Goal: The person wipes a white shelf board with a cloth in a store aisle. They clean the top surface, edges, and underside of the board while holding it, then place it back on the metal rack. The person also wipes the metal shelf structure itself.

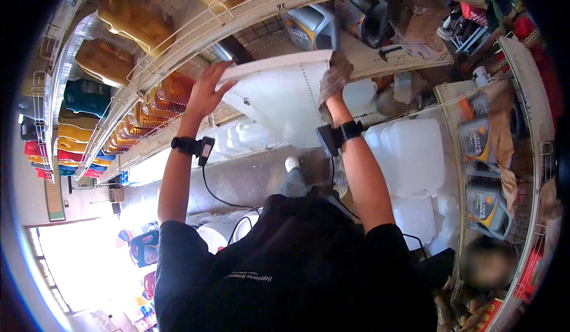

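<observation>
In the head view, a white flat panel (pixel 279 97) with rows of small dark holes stands tilted between the two hands, its long upper edge spanning from one to the other. The left hand (pixel 203 97) is spread at the panel's left upper corner, thumb and fingers apart and seeming to touch the edge, probably to steady that end. The right hand (pixel 338 96) is at the opposite corner, wrapped in a crumpled grey-brown cloth (pixel 332 81) that lies against the panel's side; the cloth hides the fingers, so I cannot tell how tightly they close. It may shield the skin from the edge. Left of the left grip, amber plastic bottles (pixel 142 118) line a cream wire-edged shelf; right of and below the right grip, translucent white plastic jugs (pixel 409 157) sit packed together.
</observation>
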The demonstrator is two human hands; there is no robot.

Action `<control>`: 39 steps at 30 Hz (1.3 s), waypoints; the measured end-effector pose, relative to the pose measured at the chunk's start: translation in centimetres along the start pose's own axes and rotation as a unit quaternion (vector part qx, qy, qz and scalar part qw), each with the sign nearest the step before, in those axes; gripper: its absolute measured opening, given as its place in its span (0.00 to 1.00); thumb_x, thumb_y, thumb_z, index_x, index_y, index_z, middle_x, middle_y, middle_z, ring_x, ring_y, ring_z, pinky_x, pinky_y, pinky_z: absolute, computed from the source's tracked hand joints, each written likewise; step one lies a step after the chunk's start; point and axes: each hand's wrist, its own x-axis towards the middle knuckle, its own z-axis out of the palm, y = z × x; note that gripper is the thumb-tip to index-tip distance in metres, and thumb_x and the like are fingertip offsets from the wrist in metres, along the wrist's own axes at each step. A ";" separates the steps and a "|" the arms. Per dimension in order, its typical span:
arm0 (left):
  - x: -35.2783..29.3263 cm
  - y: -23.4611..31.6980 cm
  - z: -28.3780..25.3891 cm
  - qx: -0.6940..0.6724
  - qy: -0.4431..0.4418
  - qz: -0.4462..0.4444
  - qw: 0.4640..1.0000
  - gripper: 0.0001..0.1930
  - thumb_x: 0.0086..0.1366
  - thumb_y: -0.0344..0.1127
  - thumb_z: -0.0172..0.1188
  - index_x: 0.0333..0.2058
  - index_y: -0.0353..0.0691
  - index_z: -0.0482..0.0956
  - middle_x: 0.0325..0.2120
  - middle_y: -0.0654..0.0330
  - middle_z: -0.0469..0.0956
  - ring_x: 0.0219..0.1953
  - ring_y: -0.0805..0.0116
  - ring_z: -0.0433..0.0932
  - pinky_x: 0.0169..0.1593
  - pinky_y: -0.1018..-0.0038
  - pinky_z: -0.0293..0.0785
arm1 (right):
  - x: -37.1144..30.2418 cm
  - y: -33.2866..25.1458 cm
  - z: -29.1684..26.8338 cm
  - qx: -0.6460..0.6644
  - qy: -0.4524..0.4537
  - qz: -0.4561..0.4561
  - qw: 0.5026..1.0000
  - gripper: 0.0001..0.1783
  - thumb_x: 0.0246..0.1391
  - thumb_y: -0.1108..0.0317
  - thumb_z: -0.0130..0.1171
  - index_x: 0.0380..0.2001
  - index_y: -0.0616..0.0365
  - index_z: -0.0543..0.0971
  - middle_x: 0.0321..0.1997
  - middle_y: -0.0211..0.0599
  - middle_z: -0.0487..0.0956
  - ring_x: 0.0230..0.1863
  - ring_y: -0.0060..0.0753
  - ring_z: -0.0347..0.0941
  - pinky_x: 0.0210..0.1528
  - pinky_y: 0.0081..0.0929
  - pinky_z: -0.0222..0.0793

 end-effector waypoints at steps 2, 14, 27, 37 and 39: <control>0.5 -0.2 0.1 0.032 0.068 0.052 0.996 0.26 0.61 0.43 0.55 0.57 0.45 0.64 0.53 0.50 0.67 0.55 0.49 0.64 0.58 0.61 0.61 | 0.7 -0.5 0.2 -0.064 0.009 -0.018 0.998 0.16 0.59 0.61 0.45 0.48 0.53 0.73 0.49 0.32 0.75 0.49 0.28 0.71 0.51 0.25 0.65; 3.3 -5.9 2.6 0.093 0.142 0.186 0.968 0.25 0.59 0.31 0.53 0.57 0.50 0.66 0.54 0.57 0.66 0.57 0.56 0.63 0.59 0.57 0.55 | 3.5 0.4 8.0 -0.110 -0.019 0.110 0.988 0.21 0.59 0.63 0.44 0.54 0.61 0.68 0.53 0.42 0.71 0.53 0.39 0.67 0.56 0.36 0.60; -0.9 -5.8 5.2 -0.105 0.127 0.386 0.907 0.17 0.48 0.31 0.59 0.40 0.49 0.78 0.53 0.62 0.71 0.55 0.62 0.70 0.54 0.61 0.66 | -8.3 -1.5 0.1 0.365 0.052 0.273 0.889 0.24 0.59 0.61 0.45 0.56 0.61 0.64 0.53 0.42 0.70 0.52 0.40 0.66 0.56 0.37 0.61; -6.5 0.3 12.6 -0.286 -0.473 0.352 0.755 0.16 0.60 0.36 0.55 0.45 0.35 0.71 0.38 0.52 0.75 0.46 0.55 0.74 0.51 0.66 0.69 | -19.0 -7.9 5.0 0.294 -0.101 0.079 0.947 0.26 0.58 0.59 0.48 0.57 0.57 0.62 0.55 0.38 0.69 0.54 0.37 0.64 0.57 0.32 0.60; -7.7 1.1 14.9 -0.603 -0.465 0.253 0.597 0.16 0.66 0.39 0.50 0.49 0.37 0.71 0.43 0.52 0.75 0.45 0.57 0.74 0.46 0.66 0.71 | -15.5 -7.3 -1.1 0.590 -0.132 0.179 0.776 0.26 0.58 0.58 0.49 0.58 0.56 0.62 0.56 0.39 0.68 0.56 0.37 0.63 0.59 0.34 0.58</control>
